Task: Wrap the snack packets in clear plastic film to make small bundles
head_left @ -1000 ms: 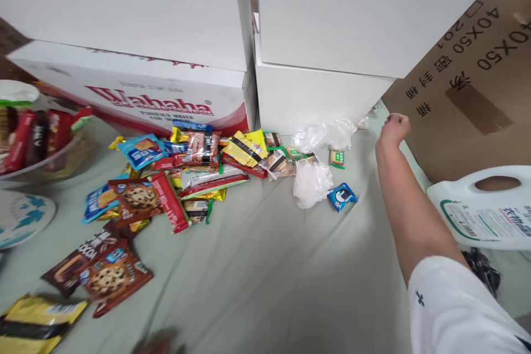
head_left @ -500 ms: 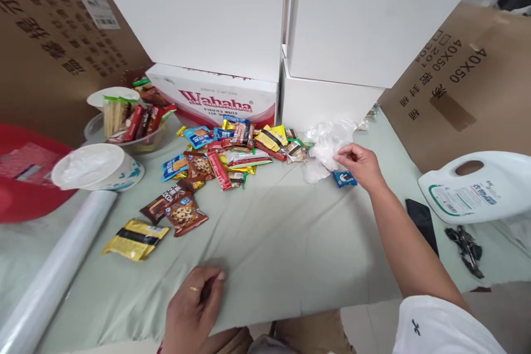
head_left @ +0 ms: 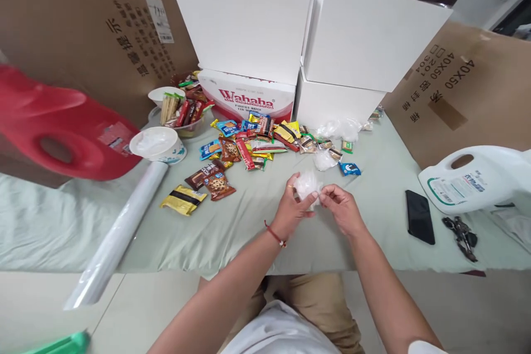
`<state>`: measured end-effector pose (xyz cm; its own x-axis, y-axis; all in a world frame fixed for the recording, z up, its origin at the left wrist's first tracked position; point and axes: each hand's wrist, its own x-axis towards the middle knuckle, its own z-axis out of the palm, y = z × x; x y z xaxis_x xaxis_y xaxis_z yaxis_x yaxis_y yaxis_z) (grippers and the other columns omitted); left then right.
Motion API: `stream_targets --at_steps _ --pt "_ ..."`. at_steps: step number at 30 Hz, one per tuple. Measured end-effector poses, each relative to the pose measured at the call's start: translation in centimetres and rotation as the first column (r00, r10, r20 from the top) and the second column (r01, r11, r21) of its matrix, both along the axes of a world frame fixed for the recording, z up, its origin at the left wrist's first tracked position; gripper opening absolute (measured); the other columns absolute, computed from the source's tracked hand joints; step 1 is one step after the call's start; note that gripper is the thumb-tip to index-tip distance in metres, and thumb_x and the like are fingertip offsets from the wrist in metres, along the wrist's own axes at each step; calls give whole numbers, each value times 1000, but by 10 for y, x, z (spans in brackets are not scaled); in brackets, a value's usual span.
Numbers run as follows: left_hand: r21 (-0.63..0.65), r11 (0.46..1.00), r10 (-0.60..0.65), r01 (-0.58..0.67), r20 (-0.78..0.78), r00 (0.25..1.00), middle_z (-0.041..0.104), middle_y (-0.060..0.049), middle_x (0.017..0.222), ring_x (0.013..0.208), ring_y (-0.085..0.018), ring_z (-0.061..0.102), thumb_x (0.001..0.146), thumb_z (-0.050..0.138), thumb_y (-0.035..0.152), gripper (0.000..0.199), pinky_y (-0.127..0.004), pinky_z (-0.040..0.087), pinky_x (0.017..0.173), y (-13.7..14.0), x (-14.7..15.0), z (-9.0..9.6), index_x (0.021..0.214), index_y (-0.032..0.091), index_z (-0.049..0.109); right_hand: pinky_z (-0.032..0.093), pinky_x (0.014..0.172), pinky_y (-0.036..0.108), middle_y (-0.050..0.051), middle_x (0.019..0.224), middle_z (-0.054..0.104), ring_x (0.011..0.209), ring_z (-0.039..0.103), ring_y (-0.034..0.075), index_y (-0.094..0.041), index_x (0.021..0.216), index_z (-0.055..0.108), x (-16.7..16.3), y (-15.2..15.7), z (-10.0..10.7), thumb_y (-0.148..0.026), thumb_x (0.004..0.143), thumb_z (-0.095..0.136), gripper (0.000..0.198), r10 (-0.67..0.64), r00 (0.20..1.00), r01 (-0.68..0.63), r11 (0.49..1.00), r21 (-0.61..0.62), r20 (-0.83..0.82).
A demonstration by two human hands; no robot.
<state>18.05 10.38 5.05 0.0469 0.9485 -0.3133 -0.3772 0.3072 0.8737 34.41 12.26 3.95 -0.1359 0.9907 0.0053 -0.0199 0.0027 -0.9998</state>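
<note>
A crumpled clear plastic bag (head_left: pixel 307 182) is up between my two hands, over the front middle of the table. My left hand (head_left: pixel 291 207) wraps around its left side, thumb across the front. At its lower right edge, my right hand (head_left: pixel 342 207) pinches the plastic between thumb and fingers. Just beyond lie more clear plastic bags (head_left: pixel 341 129), small wrapped snacks and a blue packet (head_left: pixel 349 168). The heap of wrapped snacks (head_left: pixel 265 145) spreads to the left, with a yellow packet (head_left: pixel 182 199) and a brown cookie packet (head_left: pixel 219 185) nearer me.
White boxes (head_left: pixel 346 38) and a Wahaha carton (head_left: pixel 249 94) stand behind. Leftward are a paper bowl (head_left: pixel 176 152), a snack-filled tub (head_left: pixel 194 127), a plastic film roll (head_left: pixel 120 232) and a red jug (head_left: pixel 83 138). Rightward: a phone (head_left: pixel 420 217), keys (head_left: pixel 461 237) and a white jug (head_left: pixel 468 177).
My right hand has drawn back toward me from the plastic bags with one bag. My left hand has come forward from the table's front edge and taken hold of it. The view has shifted.
</note>
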Motion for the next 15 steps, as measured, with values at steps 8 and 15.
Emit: stream_targets --at_steps 8,15 --pt "-80 994 81 -69 161 984 69 -11 117 83 -21 74 72 83 61 74 -21 51 50 2 -10 -14 128 23 54 41 53 25 -4 67 46 59 44 12 -23 83 59 35 -23 -11 -48 79 81 34 -236 920 207 971 -121 -313" --pt "137 975 166 -172 57 985 66 -11 124 67 -11 66 74 84 55 82 -18 44 50 71 3 45 142 25 49 48 67 30 -1 79 55 71 54 15 -26 90 59 51 -41 -8 -46 90 70 23 -331 927 351 931 96 -174"
